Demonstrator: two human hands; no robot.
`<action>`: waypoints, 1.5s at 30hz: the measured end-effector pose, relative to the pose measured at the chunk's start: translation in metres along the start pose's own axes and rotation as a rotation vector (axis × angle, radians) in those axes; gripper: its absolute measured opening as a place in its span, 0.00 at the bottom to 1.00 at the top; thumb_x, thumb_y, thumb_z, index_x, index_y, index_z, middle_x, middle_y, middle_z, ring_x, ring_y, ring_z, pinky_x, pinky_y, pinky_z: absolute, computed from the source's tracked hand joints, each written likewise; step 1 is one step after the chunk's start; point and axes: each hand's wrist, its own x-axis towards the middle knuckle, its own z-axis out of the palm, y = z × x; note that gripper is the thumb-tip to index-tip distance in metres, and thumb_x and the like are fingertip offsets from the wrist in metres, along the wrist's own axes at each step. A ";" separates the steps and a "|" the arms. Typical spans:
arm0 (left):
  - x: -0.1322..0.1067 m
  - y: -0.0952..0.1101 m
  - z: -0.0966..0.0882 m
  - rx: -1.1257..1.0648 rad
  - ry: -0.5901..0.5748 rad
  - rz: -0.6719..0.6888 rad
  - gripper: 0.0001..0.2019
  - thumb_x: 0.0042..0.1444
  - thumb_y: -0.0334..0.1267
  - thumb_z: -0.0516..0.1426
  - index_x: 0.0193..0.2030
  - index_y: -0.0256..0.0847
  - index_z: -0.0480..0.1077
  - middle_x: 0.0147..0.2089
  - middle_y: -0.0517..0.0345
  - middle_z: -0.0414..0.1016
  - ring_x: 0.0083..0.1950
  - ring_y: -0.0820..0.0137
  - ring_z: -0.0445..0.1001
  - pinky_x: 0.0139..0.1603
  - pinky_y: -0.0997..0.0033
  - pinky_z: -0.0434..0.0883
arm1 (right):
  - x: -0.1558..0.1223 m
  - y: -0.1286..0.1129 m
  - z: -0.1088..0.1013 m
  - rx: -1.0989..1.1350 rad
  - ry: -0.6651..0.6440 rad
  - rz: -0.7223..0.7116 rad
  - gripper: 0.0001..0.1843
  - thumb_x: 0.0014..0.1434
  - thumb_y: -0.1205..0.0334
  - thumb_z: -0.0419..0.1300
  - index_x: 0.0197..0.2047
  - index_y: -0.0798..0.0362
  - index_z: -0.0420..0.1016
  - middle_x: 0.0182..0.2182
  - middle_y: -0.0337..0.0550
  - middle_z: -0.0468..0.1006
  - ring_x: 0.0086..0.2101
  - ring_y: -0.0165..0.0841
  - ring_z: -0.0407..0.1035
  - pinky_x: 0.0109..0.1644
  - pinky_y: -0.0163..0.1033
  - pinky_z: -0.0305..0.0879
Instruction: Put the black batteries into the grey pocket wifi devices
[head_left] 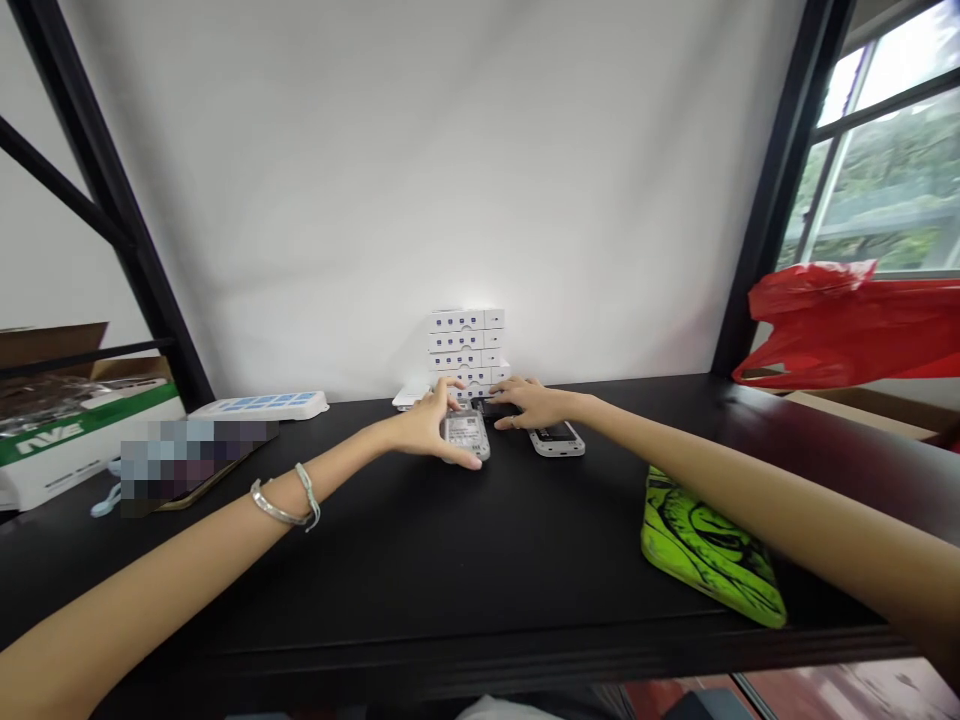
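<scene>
My left hand (431, 425) is curled round a small grey device with a clear face (466, 436) that lies on the black table (420, 560). My right hand (531, 403) lies beside it, fingers stretched toward a small dark item at the foot of a stack of small white boxes (466, 345). A second grey phone-like device (556, 439) lies face up just under my right wrist. Silver bracelets sit on my left wrist.
A white and blue power strip (259, 404) lies at the back left, with a cardboard and white box (67, 420) further left. A green patterned pouch (709, 555) rests at the front right. A red plastic bag (855, 320) hangs right, by a window.
</scene>
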 end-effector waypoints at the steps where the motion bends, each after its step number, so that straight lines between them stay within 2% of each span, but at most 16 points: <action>1: -0.006 0.004 0.004 -0.007 -0.022 0.022 0.51 0.33 0.55 0.67 0.60 0.47 0.43 0.55 0.45 0.61 0.59 0.51 0.61 0.58 0.46 0.60 | 0.004 0.000 0.001 -0.003 -0.015 0.006 0.29 0.53 0.42 0.56 0.53 0.49 0.70 0.57 0.52 0.64 0.59 0.52 0.50 0.59 0.61 0.46; 4: -0.019 0.012 0.014 -0.003 -0.023 0.059 0.50 0.34 0.55 0.67 0.60 0.48 0.43 0.56 0.44 0.59 0.61 0.51 0.58 0.59 0.45 0.59 | 0.006 -0.001 -0.003 0.018 -0.030 0.027 0.26 0.49 0.40 0.58 0.47 0.46 0.75 0.56 0.49 0.66 0.59 0.53 0.50 0.59 0.62 0.45; 9: -0.029 0.014 0.024 -0.060 -0.009 0.040 0.51 0.35 0.55 0.67 0.61 0.48 0.43 0.56 0.44 0.60 0.61 0.49 0.58 0.59 0.43 0.58 | -0.008 -0.009 -0.011 0.110 -0.044 0.045 0.25 0.47 0.38 0.59 0.42 0.47 0.72 0.46 0.45 0.74 0.48 0.48 0.64 0.56 0.55 0.51; 14: -0.030 0.015 0.028 -0.115 0.048 0.003 0.55 0.35 0.55 0.67 0.64 0.49 0.37 0.59 0.43 0.55 0.63 0.50 0.56 0.61 0.43 0.57 | -0.017 -0.019 -0.015 -0.044 0.074 0.084 0.33 0.43 0.37 0.60 0.46 0.51 0.67 0.41 0.48 0.75 0.44 0.49 0.64 0.52 0.53 0.52; 17: -0.031 0.017 0.031 -0.130 0.066 -0.014 0.56 0.34 0.55 0.67 0.64 0.51 0.35 0.62 0.43 0.49 0.64 0.48 0.54 0.60 0.42 0.57 | -0.021 -0.026 -0.021 -0.093 0.153 0.054 0.36 0.43 0.38 0.60 0.49 0.54 0.66 0.42 0.51 0.74 0.44 0.49 0.64 0.52 0.52 0.51; 20: -0.030 0.018 0.032 -0.141 0.087 0.001 0.57 0.34 0.54 0.68 0.64 0.52 0.35 0.63 0.43 0.46 0.64 0.48 0.53 0.59 0.43 0.60 | -0.025 -0.034 -0.030 -0.105 0.216 0.000 0.37 0.42 0.38 0.61 0.50 0.55 0.68 0.45 0.51 0.74 0.44 0.47 0.65 0.54 0.52 0.49; 25: -0.029 0.019 0.036 -0.162 0.125 0.011 0.56 0.33 0.53 0.68 0.62 0.51 0.35 0.62 0.44 0.47 0.61 0.50 0.58 0.56 0.44 0.63 | -0.027 -0.053 -0.038 -0.018 0.291 -0.031 0.36 0.42 0.38 0.63 0.49 0.53 0.71 0.44 0.48 0.76 0.46 0.46 0.65 0.54 0.50 0.51; 27: -0.029 0.020 0.038 -0.163 0.146 0.010 0.56 0.33 0.53 0.68 0.62 0.51 0.35 0.62 0.44 0.45 0.60 0.50 0.59 0.56 0.44 0.64 | -0.026 -0.061 -0.035 0.039 0.257 -0.037 0.37 0.41 0.38 0.63 0.50 0.53 0.71 0.44 0.48 0.76 0.46 0.46 0.65 0.53 0.50 0.53; 31: -0.030 0.020 0.040 -0.159 0.185 -0.016 0.58 0.32 0.54 0.68 0.62 0.53 0.32 0.66 0.44 0.37 0.61 0.48 0.58 0.56 0.44 0.65 | -0.026 -0.071 -0.020 0.152 0.043 -0.022 0.41 0.39 0.36 0.64 0.52 0.53 0.69 0.46 0.49 0.74 0.46 0.47 0.65 0.51 0.49 0.58; 35: -0.030 0.020 0.042 -0.162 0.200 -0.030 0.57 0.32 0.55 0.68 0.62 0.53 0.34 0.66 0.44 0.36 0.60 0.48 0.59 0.56 0.43 0.64 | -0.032 -0.073 -0.015 0.292 -0.077 -0.013 0.39 0.47 0.35 0.58 0.55 0.52 0.66 0.51 0.49 0.69 0.49 0.44 0.64 0.51 0.46 0.62; 37: -0.030 0.020 0.043 -0.161 0.215 -0.024 0.57 0.32 0.55 0.68 0.62 0.53 0.35 0.65 0.44 0.38 0.59 0.48 0.61 0.55 0.44 0.65 | -0.037 -0.075 -0.017 0.278 -0.162 -0.033 0.46 0.44 0.34 0.60 0.60 0.52 0.60 0.56 0.50 0.64 0.52 0.46 0.61 0.54 0.47 0.60; 40: -0.029 0.020 0.043 -0.161 0.230 -0.006 0.56 0.32 0.55 0.68 0.62 0.52 0.36 0.65 0.44 0.40 0.58 0.49 0.62 0.53 0.45 0.68 | -0.040 -0.081 -0.021 0.155 -0.255 -0.021 0.62 0.32 0.32 0.65 0.65 0.54 0.52 0.60 0.55 0.57 0.56 0.54 0.55 0.59 0.53 0.54; 42: -0.029 0.020 0.044 -0.169 0.230 0.016 0.55 0.33 0.55 0.68 0.62 0.52 0.36 0.65 0.44 0.39 0.58 0.50 0.63 0.52 0.47 0.69 | -0.040 -0.085 -0.022 0.101 -0.276 0.001 0.65 0.30 0.31 0.65 0.65 0.56 0.50 0.61 0.57 0.56 0.57 0.56 0.54 0.59 0.55 0.52; 45: -0.028 0.020 0.044 -0.185 0.229 0.045 0.54 0.34 0.55 0.68 0.61 0.53 0.36 0.65 0.44 0.39 0.58 0.51 0.63 0.51 0.49 0.70 | -0.039 -0.089 -0.024 0.104 -0.314 0.017 0.65 0.32 0.30 0.63 0.66 0.57 0.49 0.61 0.57 0.58 0.57 0.55 0.54 0.60 0.53 0.51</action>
